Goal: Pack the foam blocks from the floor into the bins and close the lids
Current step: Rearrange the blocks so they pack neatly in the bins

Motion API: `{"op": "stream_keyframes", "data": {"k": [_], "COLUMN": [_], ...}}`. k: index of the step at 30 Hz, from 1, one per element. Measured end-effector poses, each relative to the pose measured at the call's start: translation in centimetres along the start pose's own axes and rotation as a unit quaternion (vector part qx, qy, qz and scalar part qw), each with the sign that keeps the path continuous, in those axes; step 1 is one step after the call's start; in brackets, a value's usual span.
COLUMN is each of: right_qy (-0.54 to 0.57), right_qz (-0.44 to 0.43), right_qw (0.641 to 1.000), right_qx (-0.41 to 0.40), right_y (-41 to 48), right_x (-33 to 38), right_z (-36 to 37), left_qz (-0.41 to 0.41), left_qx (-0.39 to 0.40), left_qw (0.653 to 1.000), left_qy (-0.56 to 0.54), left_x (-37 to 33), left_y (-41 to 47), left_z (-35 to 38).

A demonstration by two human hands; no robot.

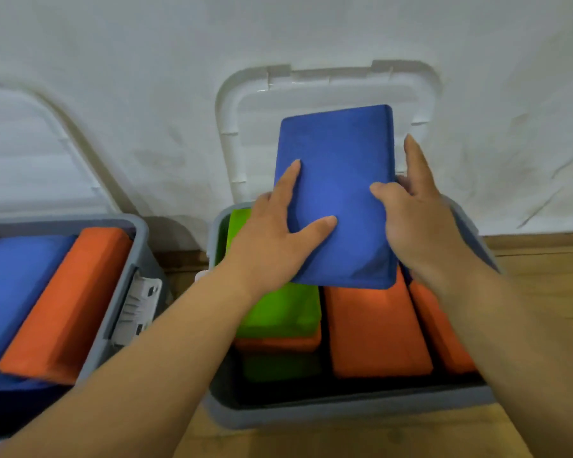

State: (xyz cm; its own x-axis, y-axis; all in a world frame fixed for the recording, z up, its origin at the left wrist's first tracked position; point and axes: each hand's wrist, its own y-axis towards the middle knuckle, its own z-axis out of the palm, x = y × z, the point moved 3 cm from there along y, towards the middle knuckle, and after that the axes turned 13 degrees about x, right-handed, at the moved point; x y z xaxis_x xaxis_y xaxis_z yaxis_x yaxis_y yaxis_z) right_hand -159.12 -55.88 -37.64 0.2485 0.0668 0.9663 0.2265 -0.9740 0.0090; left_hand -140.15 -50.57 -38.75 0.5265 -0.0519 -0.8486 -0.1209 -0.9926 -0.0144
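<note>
A blue foam block (339, 180) is tilted over the right grey bin (344, 413), its far end raised toward the wall. My left hand (278, 233) lies on its top face with the thumb over the near part. My right hand (414, 213) grips its right edge, thumb on top and fingers along the side. Inside this bin stand a green block (278, 312), an orange block (374, 328) and another orange block (444, 332) at the right. The bin's white lid (242, 104) leans open against the wall.
A second grey bin (126, 279) at the left holds a blue block (17, 285) and an orange block (70, 302); its white lid (24, 150) also stands open against the white wall. Wooden floor (543, 269) shows to the right and in front.
</note>
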Motion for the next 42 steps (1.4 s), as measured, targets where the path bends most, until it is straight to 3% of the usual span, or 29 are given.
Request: {"op": "stream_keyframes", "data": {"k": [2, 5, 6, 9, 12, 15, 19, 23, 25, 30, 35, 39, 42], "right_qy": [0.033, -0.026, -0.048, -0.210, -0.464, -0.501, -0.460, -0.237, -0.131, -0.115, -0.176, -0.209, -0.184], "right_qz": [0.029, 0.069, 0.089, 0.126, 0.161, 0.196, 0.213, 0.148, 0.138, 0.153, 0.078, 0.050, -0.027], "right_qw": [0.999, 0.989, 0.983, 0.959, 0.859, 0.832, 0.847, 0.951, 0.975, 0.977, 0.967, 0.973, 0.983], "right_qx": [0.024, 0.132, 0.156, 0.144, 0.144, 0.135, 0.158, 0.135, 0.115, 0.099, 0.167, 0.078, 0.009], "right_y": [0.6, 0.4, 0.3, 0.1, -0.6, -1.4, -0.6, 0.2, -0.2, -2.1, -3.1, -2.6, -1.6], "right_x": [-1.6, -4.9, -6.1, -9.7, -13.7, -14.2, -13.5, -12.0, -11.8, -12.7, -11.3, -7.4, -3.7], "right_z": [2.4, 5.8, 6.1, 3.6, 0.1, -0.9, -0.5, -1.7, -2.4, -3.6, -2.4, -5.1, -7.4], "left_qz": [-0.074, -0.193, -0.204, -0.191, -0.154, -0.135, -0.120, -0.125, -0.127, -0.120, -0.117, -0.107, -0.074], "left_qx": [-0.038, 0.010, 0.035, 0.057, 0.044, 0.030, 0.009, -0.011, -0.016, -0.019, -0.015, -0.015, -0.010], "left_qw": [0.987, 0.897, 0.877, 0.888, 0.884, 0.892, 0.891, 0.897, 0.905, 0.901, 0.897, 0.917, 0.955], "left_qy": [0.140, 0.398, 0.434, 0.415, 0.440, 0.430, 0.437, 0.423, 0.406, 0.416, 0.426, 0.384, 0.286], "left_x": [-0.1, 0.6, 0.9, 2.0, 1.1, 0.4, 0.3, 1.3, 1.7, 1.3, 0.6, 0.4, -0.2], "left_y": [-0.7, -2.4, -2.8, -2.8, -1.7, -0.9, -0.6, -1.0, -1.0, -1.1, -1.2, -1.6, -1.6], "left_z": [-3.0, -4.4, -3.8, -1.3, 0.2, 1.0, 1.7, 0.7, 0.2, 0.6, 1.4, 1.3, 1.0]}}
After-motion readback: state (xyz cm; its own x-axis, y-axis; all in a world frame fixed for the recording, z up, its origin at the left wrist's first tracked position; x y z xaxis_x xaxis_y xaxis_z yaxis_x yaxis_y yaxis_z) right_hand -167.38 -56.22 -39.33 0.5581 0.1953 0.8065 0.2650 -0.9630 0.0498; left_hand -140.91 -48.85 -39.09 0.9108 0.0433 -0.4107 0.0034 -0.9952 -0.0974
